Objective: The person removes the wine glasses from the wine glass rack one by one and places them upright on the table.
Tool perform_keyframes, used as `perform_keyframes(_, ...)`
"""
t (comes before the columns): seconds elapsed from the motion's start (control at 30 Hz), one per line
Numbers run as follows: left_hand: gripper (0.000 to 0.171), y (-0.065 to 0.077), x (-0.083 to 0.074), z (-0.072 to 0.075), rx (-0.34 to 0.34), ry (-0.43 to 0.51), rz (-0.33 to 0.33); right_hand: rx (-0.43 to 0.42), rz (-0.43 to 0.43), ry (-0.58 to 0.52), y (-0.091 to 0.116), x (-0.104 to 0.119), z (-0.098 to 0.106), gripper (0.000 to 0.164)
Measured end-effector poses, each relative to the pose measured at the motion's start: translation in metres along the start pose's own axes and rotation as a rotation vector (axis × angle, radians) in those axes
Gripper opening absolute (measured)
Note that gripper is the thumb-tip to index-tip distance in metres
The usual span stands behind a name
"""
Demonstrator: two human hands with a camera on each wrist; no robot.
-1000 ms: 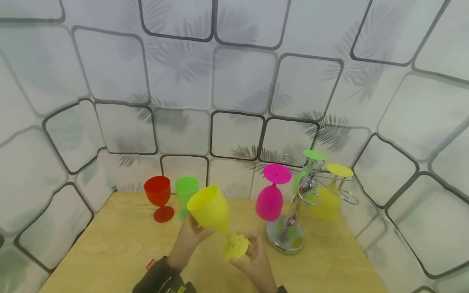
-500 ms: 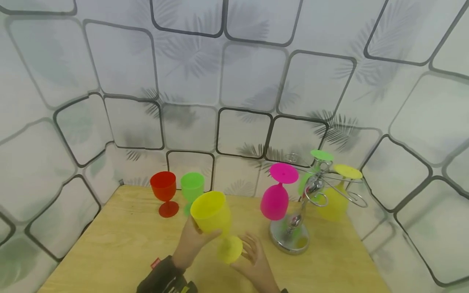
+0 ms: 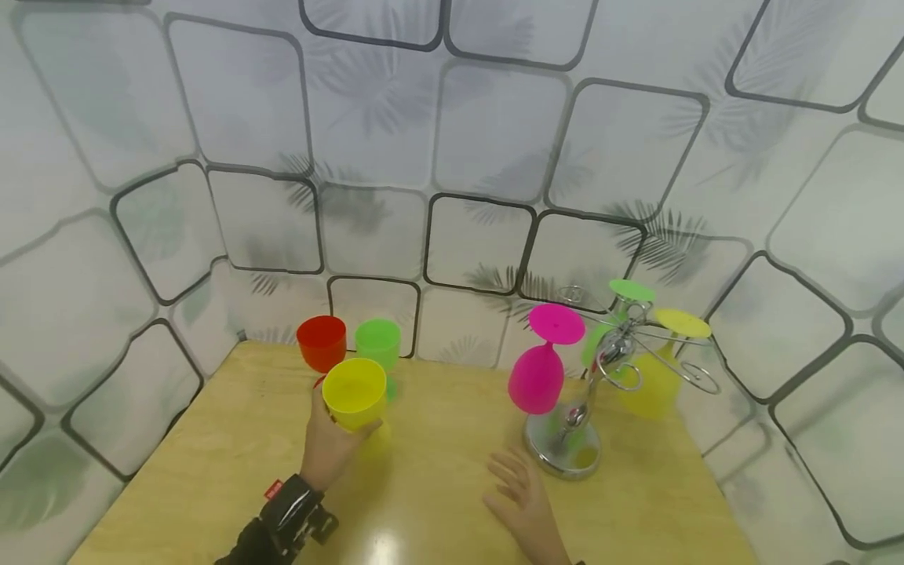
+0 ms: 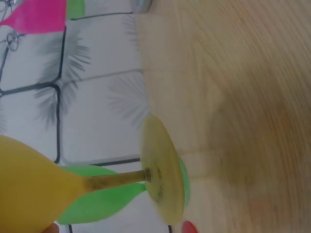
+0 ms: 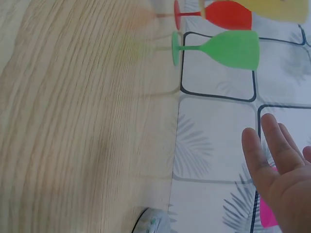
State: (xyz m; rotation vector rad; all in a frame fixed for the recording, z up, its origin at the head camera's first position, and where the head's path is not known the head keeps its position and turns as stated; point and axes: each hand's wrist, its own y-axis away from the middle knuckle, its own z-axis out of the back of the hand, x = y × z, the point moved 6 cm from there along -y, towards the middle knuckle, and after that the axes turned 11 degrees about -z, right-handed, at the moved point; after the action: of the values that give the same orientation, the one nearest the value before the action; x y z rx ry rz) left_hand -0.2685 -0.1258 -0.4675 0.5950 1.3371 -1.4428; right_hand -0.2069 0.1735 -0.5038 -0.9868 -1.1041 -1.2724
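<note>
My left hand [image 3: 330, 446] grips a yellow plastic goblet [image 3: 356, 396] by its bowl, mouth up. In the left wrist view the goblet's stem and round foot [image 4: 163, 174] show, and the foot looks held off the wood. Behind it stand a red goblet [image 3: 322, 344] and a green goblet [image 3: 377, 344], both upright on the table; the yellow one partly hides the red one's foot. My right hand [image 3: 524, 506] holds nothing, fingers spread and slightly bent, over the table near the rack's base. In the right wrist view its fingers [image 5: 279, 150] are extended.
A chrome goblet rack [image 3: 586, 392] with looped wire arms stands at the right. Upside down on it hang a pink goblet [image 3: 538, 380], a green goblet [image 3: 631, 292] and a yellow goblet [image 3: 653, 380]. A patterned curtain [image 3: 466, 141] surrounds the wooden table [image 3: 431, 486].
The left hand has carried the yellow goblet leftward, towards the red and green ones, and turned it from tilted to upright. The right hand has come away from its foot.
</note>
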Motion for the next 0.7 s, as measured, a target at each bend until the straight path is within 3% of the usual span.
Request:
perform_keyframes(0.13,0.094,-0.003,0.022,0.009,-0.059,0.015,0.042,-0.016,-0.014,-0.043,0.008,-0.003,0.01,0.073)
perform_keyframes(0.33,0.093,-0.004,0.044,0.013,-0.086,0.018,0.113,-0.029,-0.042,-0.09,0.016,-0.014,0.021,0.068)
perform_keyframes(0.53,0.093,-0.005,0.054,0.015,-0.131,-0.003,0.087,-0.049,0.011,-0.109,0.021,-0.016,0.027,0.064)
perform_keyframes(0.7,0.093,-0.003,0.06,0.013,-0.142,-0.007,0.083,-0.056,-0.001,-0.086,0.027,-0.018,0.028,0.062)
